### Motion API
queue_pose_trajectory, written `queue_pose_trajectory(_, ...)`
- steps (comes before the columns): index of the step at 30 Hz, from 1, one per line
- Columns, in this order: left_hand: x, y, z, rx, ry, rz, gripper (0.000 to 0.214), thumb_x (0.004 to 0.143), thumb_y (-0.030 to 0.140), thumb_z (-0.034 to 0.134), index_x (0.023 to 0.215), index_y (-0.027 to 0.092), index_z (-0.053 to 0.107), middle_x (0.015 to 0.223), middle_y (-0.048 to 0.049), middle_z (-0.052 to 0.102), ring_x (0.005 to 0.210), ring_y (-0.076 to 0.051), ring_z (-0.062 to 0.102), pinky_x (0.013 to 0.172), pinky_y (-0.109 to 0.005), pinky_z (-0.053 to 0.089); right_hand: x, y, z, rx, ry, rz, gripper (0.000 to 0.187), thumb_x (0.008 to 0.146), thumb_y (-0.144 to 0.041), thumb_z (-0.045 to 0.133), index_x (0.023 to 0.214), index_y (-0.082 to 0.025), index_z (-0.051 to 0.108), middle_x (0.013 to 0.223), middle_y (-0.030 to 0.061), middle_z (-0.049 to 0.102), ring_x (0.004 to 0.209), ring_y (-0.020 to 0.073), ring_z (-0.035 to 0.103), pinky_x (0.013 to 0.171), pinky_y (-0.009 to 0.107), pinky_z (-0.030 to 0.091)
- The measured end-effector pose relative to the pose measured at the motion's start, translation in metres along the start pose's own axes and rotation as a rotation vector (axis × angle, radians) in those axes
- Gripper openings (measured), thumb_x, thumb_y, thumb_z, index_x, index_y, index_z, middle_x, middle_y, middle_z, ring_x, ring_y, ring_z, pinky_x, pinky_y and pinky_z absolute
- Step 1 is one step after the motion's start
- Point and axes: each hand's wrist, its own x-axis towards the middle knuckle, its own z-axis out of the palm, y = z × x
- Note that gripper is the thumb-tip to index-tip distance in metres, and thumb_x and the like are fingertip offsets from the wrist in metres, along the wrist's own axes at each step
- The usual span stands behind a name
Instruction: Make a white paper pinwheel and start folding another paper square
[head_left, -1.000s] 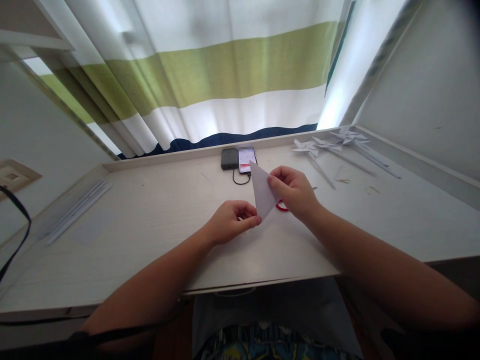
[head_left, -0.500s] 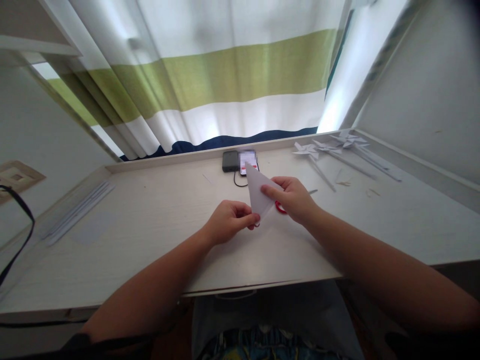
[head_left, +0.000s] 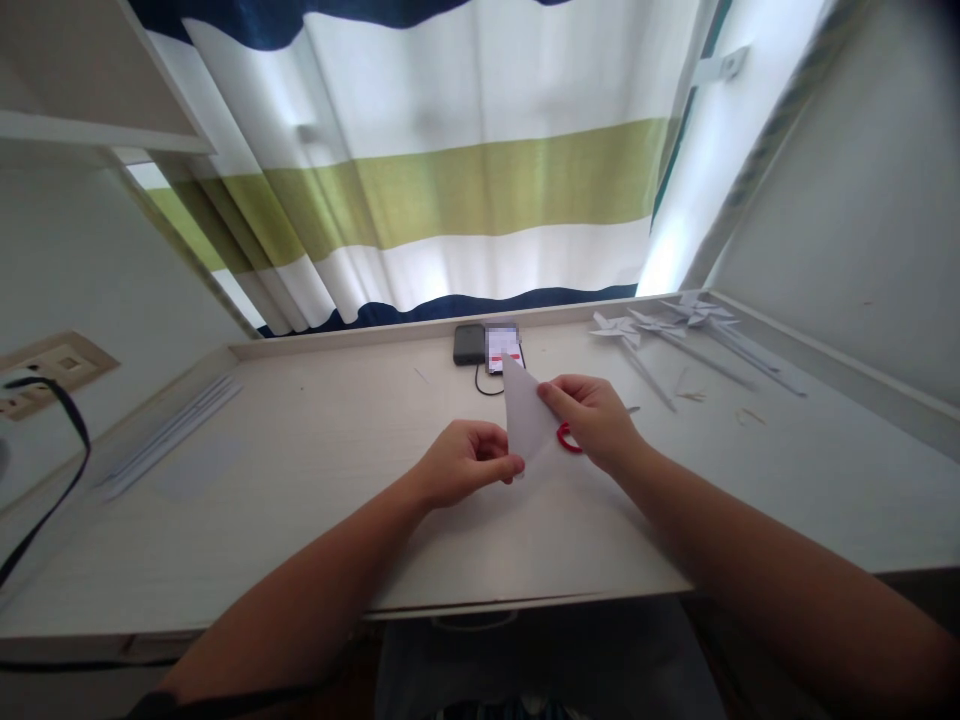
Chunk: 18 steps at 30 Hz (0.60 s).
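Observation:
A white sheet of paper folded into a triangle [head_left: 527,418] is held up between both hands above the desk. My left hand [head_left: 466,464] pinches its lower corner between thumb and fingers. Higher on the right edge, my right hand [head_left: 592,412] grips the paper with the thumb on its near face. Behind the right hand lies a pair of scissors with a red handle [head_left: 568,440]; the hand hides most of it. The paper's upper tip overlaps the lower edge of a phone [head_left: 502,345] in my line of sight.
A dark power bank [head_left: 469,345] with a cable sits beside the phone. Several white paper pinwheels [head_left: 619,330] on paper sticks lie at the back right, near small yellowish scraps [head_left: 750,416]. Rolled paper sticks [head_left: 172,435] and a flat paper square [head_left: 193,470] lie at left.
My view has tilted up slightly, so the desk and hands sit lower in the picture. Both hands keep hold of the folded paper, and its face has turned a little.

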Motion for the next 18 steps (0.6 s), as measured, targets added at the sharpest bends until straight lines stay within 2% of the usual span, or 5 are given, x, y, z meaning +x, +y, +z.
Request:
queue_pose_trajectory(3, 0.0006, -0.0021, 0.0022, 0.007, 0.058, 0.033, 0.021, 0.075, 0.031, 0.074, 0.079, 0.011, 0.07, 0.065, -0.0031, 0.066, 0.056, -0.01, 0.056, 0.053, -0.021, 0.043, -0.002, 0.0013, 0.0037, -0.026, -0.034, -0.012, 0.036, 0.08, -0.049, 0.065, 0.066, -0.016, 0.063, 0.055, -0.0013, 0.055, 0.047, 0.01, 0.044, 0.044, 0.023, 0.033)
queue_pose_trajectory(8, 0.0023, -0.0022, 0.0009, 0.021, 0.116, 0.03, 0.022, 0.075, 0.03, 0.074, 0.067, 0.011, 0.066, 0.059, -0.0018, 0.063, 0.055, -0.01, 0.056, 0.053, -0.021, 0.042, -0.0034, 0.0016, 0.0049, 0.028, -0.105, 0.009, 0.035, 0.081, -0.048, 0.065, 0.067, -0.016, 0.062, 0.049, -0.0038, 0.049, 0.042, 0.0081, 0.04, 0.043, 0.023, 0.031)
queue_pose_trajectory(13, 0.0033, -0.0046, -0.0034, -0.05, 0.17, 0.104, 0.023, 0.077, 0.033, 0.072, 0.084, 0.011, 0.069, 0.07, -0.0028, 0.066, 0.058, -0.01, 0.054, 0.053, -0.021, 0.041, -0.0032, 0.0013, 0.0036, -0.006, -0.249, -0.003, 0.032, 0.082, -0.042, 0.065, 0.064, -0.016, 0.063, 0.057, 0.0, 0.059, 0.054, 0.0113, 0.051, 0.053, 0.024, 0.038)
queue_pose_trajectory(18, 0.0033, -0.0021, -0.0032, -0.02, 0.263, 0.099, 0.027, 0.079, 0.035, 0.07, 0.068, 0.011, 0.066, 0.058, -0.0002, 0.058, 0.052, -0.009, 0.048, 0.05, -0.021, 0.038, -0.0037, 0.0033, 0.0046, 0.057, -0.338, -0.013, 0.03, 0.082, -0.042, 0.066, 0.067, -0.016, 0.064, 0.062, 0.0014, 0.062, 0.059, 0.0138, 0.054, 0.056, 0.025, 0.039)
